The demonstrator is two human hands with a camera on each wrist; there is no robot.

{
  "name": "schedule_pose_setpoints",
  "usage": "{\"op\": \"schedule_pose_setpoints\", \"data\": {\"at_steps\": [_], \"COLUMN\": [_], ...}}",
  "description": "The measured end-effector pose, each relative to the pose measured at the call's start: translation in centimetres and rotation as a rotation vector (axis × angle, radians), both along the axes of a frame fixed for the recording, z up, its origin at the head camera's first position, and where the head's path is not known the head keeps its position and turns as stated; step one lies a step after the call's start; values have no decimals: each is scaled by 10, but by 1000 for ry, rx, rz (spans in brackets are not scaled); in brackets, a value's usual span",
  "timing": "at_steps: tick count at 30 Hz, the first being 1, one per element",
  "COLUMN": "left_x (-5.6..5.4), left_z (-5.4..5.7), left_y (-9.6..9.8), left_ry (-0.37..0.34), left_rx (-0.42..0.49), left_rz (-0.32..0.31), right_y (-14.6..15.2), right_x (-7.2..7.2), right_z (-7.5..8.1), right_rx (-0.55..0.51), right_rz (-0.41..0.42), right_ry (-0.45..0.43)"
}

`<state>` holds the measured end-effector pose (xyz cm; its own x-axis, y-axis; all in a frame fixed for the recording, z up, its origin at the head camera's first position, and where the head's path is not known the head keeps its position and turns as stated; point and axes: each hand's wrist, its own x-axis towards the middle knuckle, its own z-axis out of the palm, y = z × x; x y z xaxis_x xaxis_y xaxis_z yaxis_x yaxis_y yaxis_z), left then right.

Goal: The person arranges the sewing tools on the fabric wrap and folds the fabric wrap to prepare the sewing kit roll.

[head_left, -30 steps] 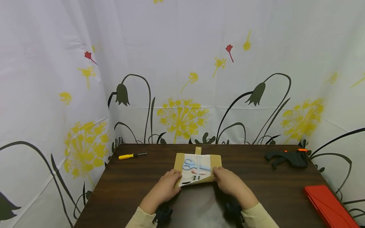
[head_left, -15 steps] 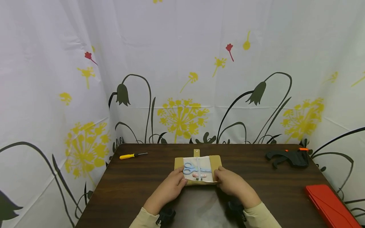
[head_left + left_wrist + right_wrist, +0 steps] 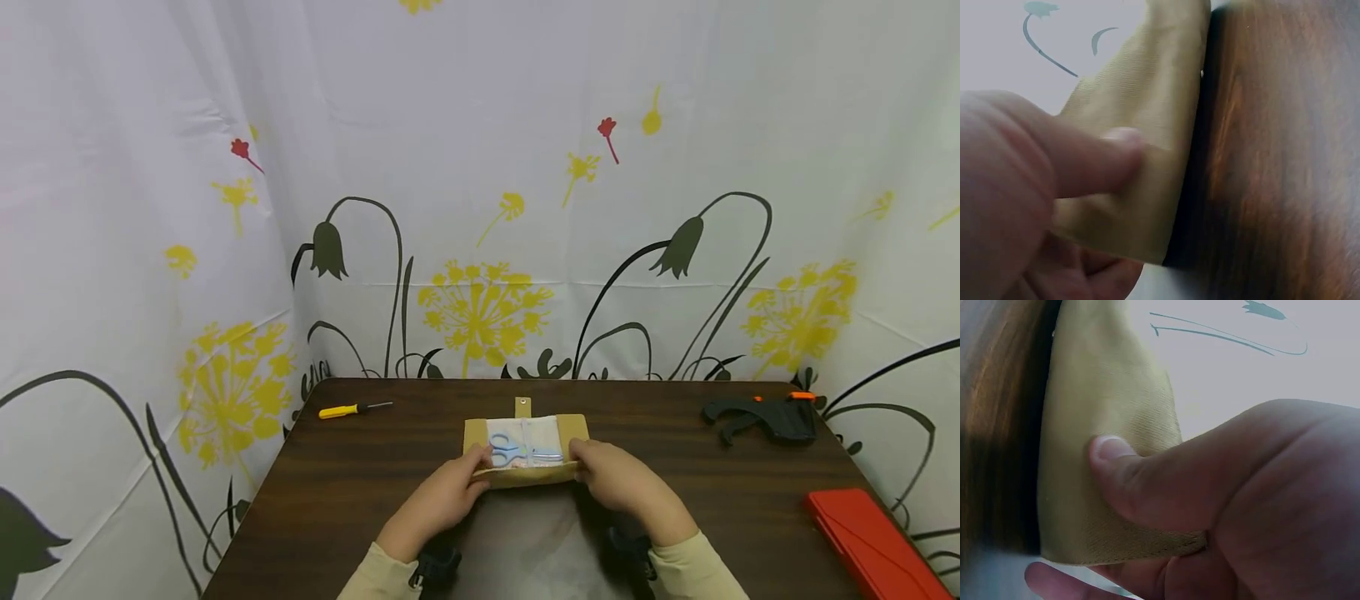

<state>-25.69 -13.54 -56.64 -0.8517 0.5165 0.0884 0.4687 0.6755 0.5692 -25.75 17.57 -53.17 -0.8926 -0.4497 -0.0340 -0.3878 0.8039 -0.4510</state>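
A tan sewing kit pouch [image 3: 573,427] lies unfolded near the middle of the table, its snap tab pointing to the far side. Light blue scissors [image 3: 504,451] are strapped on its white lining, and the near edge is folded up over the lower contents. My left hand [image 3: 441,504] pinches the left end of that raised edge. At the other end, my right hand [image 3: 626,483] grips it too. In the left wrist view the thumb presses on the tan fabric [image 3: 1141,106] with fingers beneath. The right wrist view shows the same hold on the fabric [image 3: 1097,394].
On the dark wooden table [image 3: 360,475] a yellow-handled screwdriver [image 3: 341,411] lies at the back left. A black clamp-like tool with orange parts [image 3: 772,418] is at the back right. Nearer on the right lies a red case [image 3: 870,542]. A flowered curtain [image 3: 480,167] hangs behind.
Both hands have lifted the pouch's near edge and folded it away from me. The pink item and small pieces below the scissors are now mostly covered.
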Motion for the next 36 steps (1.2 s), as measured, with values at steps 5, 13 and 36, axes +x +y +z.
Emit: {"op": "schedule_pose_setpoints", "data": {"at_steps": [5,13,36], "left_x": [-3,-1,0], "left_z": [4,5,-10], "left_y": [-2,3,14], "left_ry": [0,35,-11], "left_rx": [40,24,42], "left_rz": [93,121,292], "right_y": [4,6,5], "right_x": [-1,-1,-9], "right_z": [3,2,-20], "right_rx": [-21,-20,20], "right_rz": [-7,-15,-208], "right_ry": [-9,-45,-132]}}
